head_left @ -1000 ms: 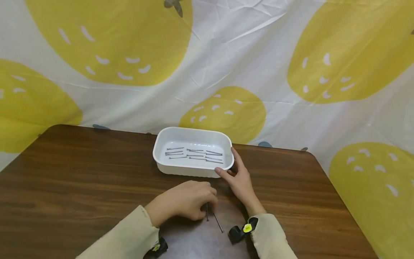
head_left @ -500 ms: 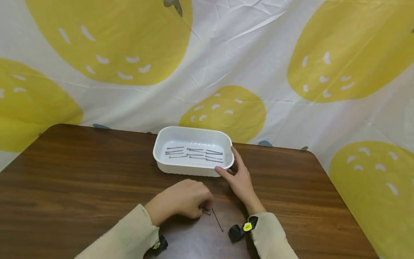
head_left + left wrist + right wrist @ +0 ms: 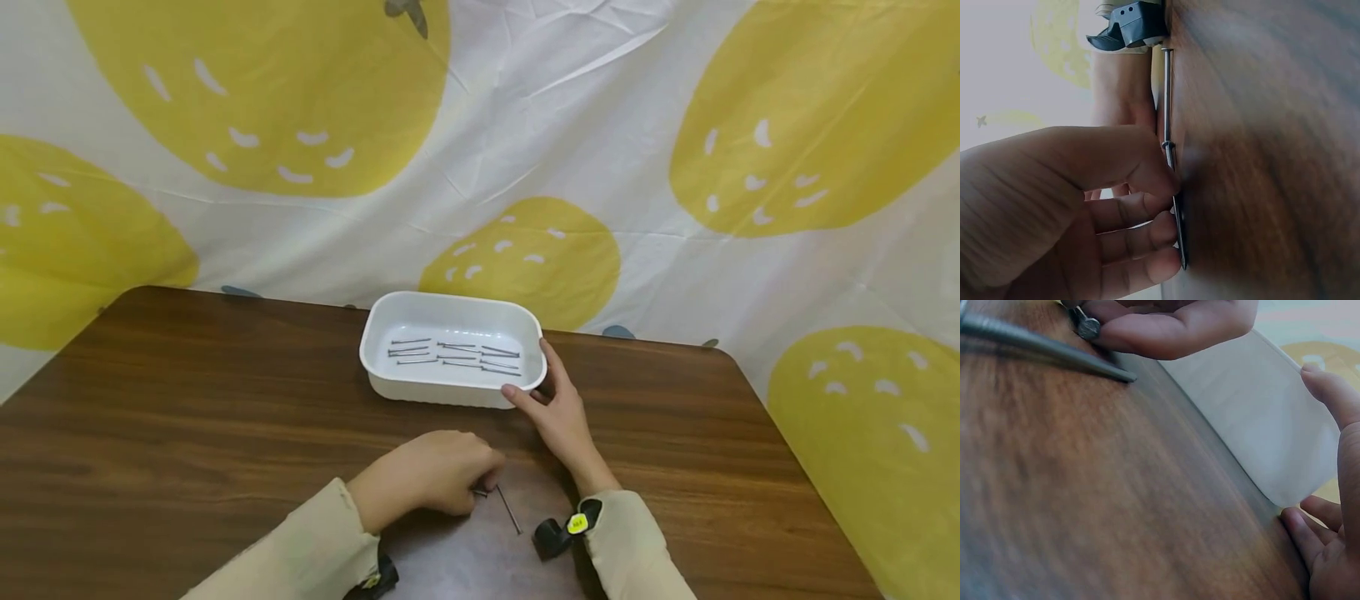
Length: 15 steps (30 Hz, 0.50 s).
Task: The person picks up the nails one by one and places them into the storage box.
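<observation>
My left hand (image 3: pixel 442 471) is low over the table, thumb and fingertips pinching a metal nail (image 3: pixel 1178 215). The nail's head (image 3: pixel 1088 328) pokes out beside the thumb in the right wrist view. A second nail (image 3: pixel 510 510) lies loose on the wood just right of that hand, its tip toward the fingers. Farther back, my right hand (image 3: pixel 562 421) grips the right end of a white plastic container (image 3: pixel 438 392), thumb at the front rim and fingers along the side. Several similar nails (image 3: pixel 457 358) lie roughly sideways in groups on the container's floor.
The dark wooden table (image 3: pixel 225 400) ends at the back against a white cloth (image 3: pixel 570 125) printed with yellow fruit. Black straps with small devices (image 3: pixel 553 537) sit on both wrists, the right one close to the loose nail.
The nail at my left fingers has swung from pointing toward me to a sideways slant, mostly hidden by the hand. My right hand stays on the container; the loose nail lies as before.
</observation>
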Available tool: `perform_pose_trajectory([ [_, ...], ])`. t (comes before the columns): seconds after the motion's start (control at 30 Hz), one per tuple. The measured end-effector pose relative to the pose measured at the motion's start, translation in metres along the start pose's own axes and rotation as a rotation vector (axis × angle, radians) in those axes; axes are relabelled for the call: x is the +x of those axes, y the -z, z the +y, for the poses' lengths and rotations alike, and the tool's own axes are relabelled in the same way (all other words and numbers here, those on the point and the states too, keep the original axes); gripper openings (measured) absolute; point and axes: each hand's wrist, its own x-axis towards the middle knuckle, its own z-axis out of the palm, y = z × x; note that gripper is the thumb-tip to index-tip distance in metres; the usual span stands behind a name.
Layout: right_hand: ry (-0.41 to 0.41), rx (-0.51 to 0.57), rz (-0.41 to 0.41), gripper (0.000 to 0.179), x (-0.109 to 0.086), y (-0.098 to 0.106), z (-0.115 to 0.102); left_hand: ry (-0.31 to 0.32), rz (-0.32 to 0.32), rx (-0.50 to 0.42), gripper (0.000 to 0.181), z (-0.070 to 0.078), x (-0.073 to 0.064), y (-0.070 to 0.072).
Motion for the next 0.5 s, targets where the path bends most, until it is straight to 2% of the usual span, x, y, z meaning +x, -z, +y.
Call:
perform_pose_trajectory([
  [0.1,-0.002,0.000,0.000,0.089,0.000,0.000,0.000,0.015,-0.015,-0.004,0.026,-0.001,0.001,-0.001],
  [0.23,-0.007,-0.008,0.002,0.088,0.000,0.000,0.000,0.004,-0.021,-0.013,0.026,-0.002,0.000,0.000],
  [0.5,-0.004,-0.020,0.005,0.089,0.001,0.001,0.000,-0.016,-0.027,-0.181,0.018,-0.008,0.000,0.014],
])
